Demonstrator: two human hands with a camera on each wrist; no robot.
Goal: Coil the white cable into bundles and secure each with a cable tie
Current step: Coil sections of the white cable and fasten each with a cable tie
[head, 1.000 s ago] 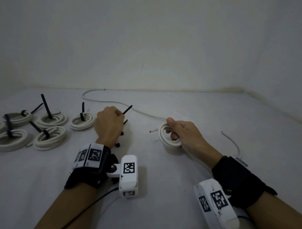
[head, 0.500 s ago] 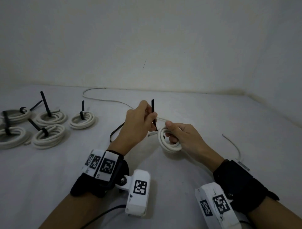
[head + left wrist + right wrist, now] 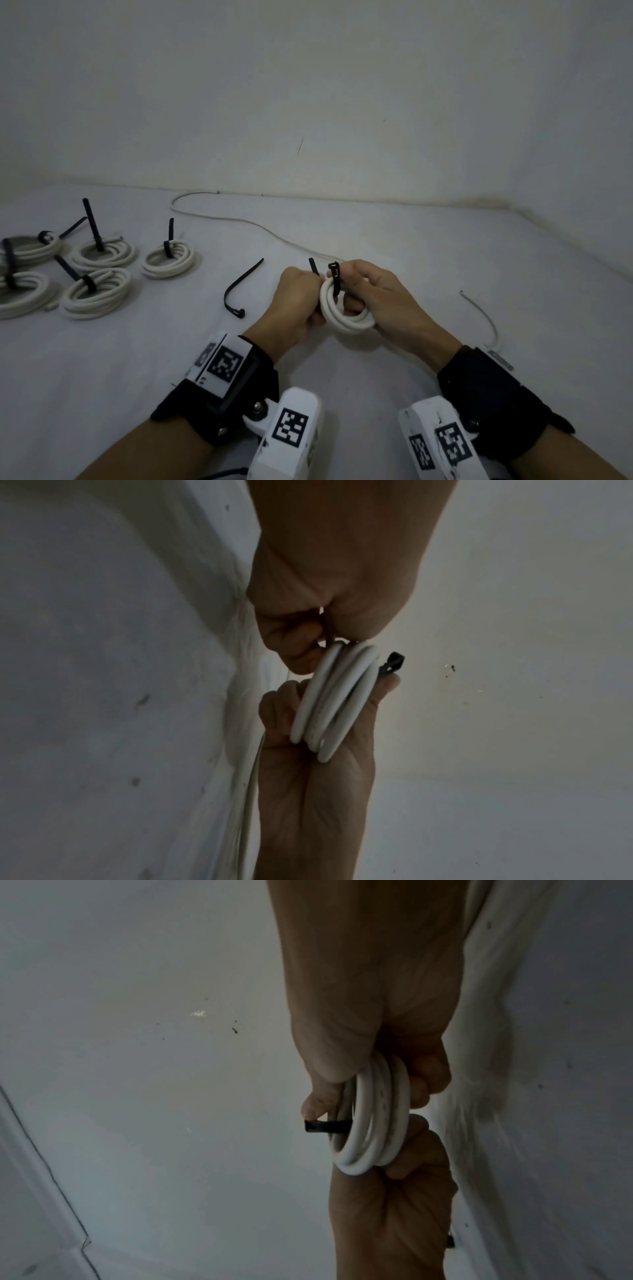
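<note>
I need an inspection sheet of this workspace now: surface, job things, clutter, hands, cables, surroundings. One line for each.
Surface: white table, lightly wrinkled.
Job's things: white coil held between both hands, black tie laid across it, not yet closed; five tied bundles at the far left.
Clutter: one spare tie lying loose left of the hands.
Hands: left hand pinches the tie's tail; right hand grips the coil.
Cables: loose white cable runs to the back edge; thin wire at the right.
Surroundings: plain white wall; nothing else seen.
</note>
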